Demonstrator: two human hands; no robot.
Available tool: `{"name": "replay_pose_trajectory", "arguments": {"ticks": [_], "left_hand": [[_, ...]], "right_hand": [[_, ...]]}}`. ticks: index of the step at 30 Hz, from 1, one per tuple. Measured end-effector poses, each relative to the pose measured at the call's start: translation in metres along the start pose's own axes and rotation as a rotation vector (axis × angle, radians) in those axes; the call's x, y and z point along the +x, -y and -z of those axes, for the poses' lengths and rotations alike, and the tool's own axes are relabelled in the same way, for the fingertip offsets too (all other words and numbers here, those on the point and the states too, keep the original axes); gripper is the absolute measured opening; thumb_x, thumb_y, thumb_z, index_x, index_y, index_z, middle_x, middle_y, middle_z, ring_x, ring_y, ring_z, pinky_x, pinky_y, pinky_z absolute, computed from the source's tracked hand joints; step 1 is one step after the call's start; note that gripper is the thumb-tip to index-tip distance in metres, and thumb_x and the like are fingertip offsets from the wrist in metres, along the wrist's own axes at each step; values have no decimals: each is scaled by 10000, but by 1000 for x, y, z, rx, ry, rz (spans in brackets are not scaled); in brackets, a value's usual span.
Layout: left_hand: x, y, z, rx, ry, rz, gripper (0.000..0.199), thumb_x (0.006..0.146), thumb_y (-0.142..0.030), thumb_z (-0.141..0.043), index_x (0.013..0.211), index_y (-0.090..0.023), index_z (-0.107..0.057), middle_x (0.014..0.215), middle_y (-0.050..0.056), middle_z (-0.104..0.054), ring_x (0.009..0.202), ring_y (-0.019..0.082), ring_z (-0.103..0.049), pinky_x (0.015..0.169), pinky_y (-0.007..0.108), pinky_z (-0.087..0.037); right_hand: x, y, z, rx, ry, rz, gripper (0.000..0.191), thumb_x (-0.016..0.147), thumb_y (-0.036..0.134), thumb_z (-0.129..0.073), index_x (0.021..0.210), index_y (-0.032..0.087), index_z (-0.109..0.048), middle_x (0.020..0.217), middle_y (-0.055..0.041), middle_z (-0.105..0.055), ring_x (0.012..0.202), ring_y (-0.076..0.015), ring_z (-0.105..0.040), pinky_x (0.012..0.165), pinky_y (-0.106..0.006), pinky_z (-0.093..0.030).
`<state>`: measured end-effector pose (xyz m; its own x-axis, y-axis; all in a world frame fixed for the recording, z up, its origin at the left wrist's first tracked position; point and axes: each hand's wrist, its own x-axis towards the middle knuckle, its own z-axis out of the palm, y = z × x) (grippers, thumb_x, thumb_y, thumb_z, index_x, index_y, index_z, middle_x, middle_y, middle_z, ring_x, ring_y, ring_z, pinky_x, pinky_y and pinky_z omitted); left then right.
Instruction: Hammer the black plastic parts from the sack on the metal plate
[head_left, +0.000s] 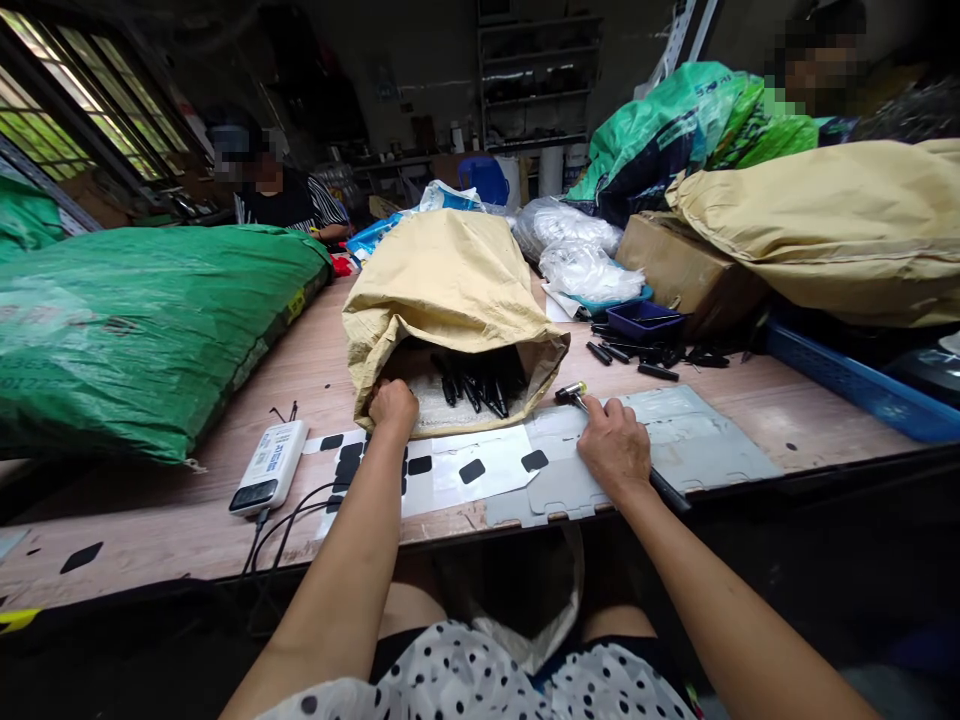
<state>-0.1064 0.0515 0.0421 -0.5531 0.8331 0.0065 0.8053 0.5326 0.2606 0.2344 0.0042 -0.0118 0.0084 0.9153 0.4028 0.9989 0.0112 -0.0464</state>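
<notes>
My left hand (394, 408) is closed on the left edge of the mouth of a yellow sack (450, 270). The sack lies on the table with its opening toward me, and several black pen-like pieces (480, 385) show inside. My right hand (616, 445) is wrapped round a small hammer (667, 492) over a grey board (690, 440). The hammer's head, with a yellowish face, points left, near the sack's right corner. White paper (480, 468) with black square patches lies in front of the sack.
A white power bank (270, 465) with cables lies left of my left arm. A green sack (150, 330) fills the left side. Loose black pieces (658, 372), a purple tray (645, 320) and a blue basket (847, 385) are on the right. Two people are beyond the table.
</notes>
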Motion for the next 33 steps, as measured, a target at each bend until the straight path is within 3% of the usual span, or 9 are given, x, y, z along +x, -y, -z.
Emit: {"name": "replay_pose_trajectory", "arguments": {"ticks": [3,5,8,11,15,19,23,29,33], "left_hand": [[-18,1,-2,-13,-30,-93,268,880,-108,-582,1102,-140,-728,1238,214,-655,1165,380,-614,954,496,-468],[-42,-4,-4,-133,-27,-273,254,882,-157,-625,1111,-190,-731,1176,150,-682,1121,324,-628,976,456,-469],[-86,-16,-14,-407,114,-609,242,862,-181,-668,1088,-235,-734,1057,69,-696,1008,242,-644,933,378,-501],[-121,-25,-30,-494,251,-765,224,840,-172,-686,1045,-243,-743,1003,44,-690,1012,233,-624,941,374,-489],[-137,-21,-43,-557,232,-776,322,802,-175,-726,1119,-235,-715,998,41,-663,1011,231,-601,920,364,-479],[-134,-10,-46,-610,150,-702,183,780,-237,-774,948,-217,-703,954,35,-656,963,225,-588,856,348,-471],[-131,-8,-48,-629,169,-703,140,772,-251,-786,877,-227,-697,912,22,-672,933,214,-587,833,340,-461],[-130,-10,-50,-638,177,-729,169,734,-290,-841,853,-227,-739,852,16,-667,913,213,-587,811,331,-445],[-129,-9,-50,-626,185,-746,162,732,-293,-849,833,-221,-743,811,7,-654,864,198,-578,800,326,-433]], "right_hand": [[0,1,1,2,9,0,419,934,198,-489,1334,214,-612,1028,-115,-583,925,-249,-517,726,-343,-334],[0,1,2,0,15,-1,419,934,196,-485,1332,214,-615,1026,-115,-582,921,-248,-517,727,-342,-334],[0,1,1,-7,13,-1,421,934,194,-478,1332,216,-614,1020,-113,-580,921,-248,-514,723,-340,-330],[-1,0,0,-6,4,0,418,941,200,-471,1334,219,-608,1019,-111,-583,926,-247,-511,716,-340,-324],[-2,0,0,-1,1,-3,403,938,208,-489,1321,222,-613,1022,-111,-585,925,-241,-506,714,-336,-320],[-1,-1,-1,0,2,-4,404,948,206,-478,1326,230,-616,1028,-110,-588,926,-242,-508,718,-334,-326],[1,-6,3,67,49,-10,429,932,168,-480,1327,234,-634,1025,-107,-601,919,-230,-522,715,-320,-335],[-24,0,31,526,-37,-173,396,960,233,-462,1315,217,-637,1065,-83,-662,900,-201,-587,729,-306,-425],[-53,23,50,854,58,4,361,962,292,-482,1266,196,-652,1075,-83,-692,926,-197,-636,837,-322,-508]]}}
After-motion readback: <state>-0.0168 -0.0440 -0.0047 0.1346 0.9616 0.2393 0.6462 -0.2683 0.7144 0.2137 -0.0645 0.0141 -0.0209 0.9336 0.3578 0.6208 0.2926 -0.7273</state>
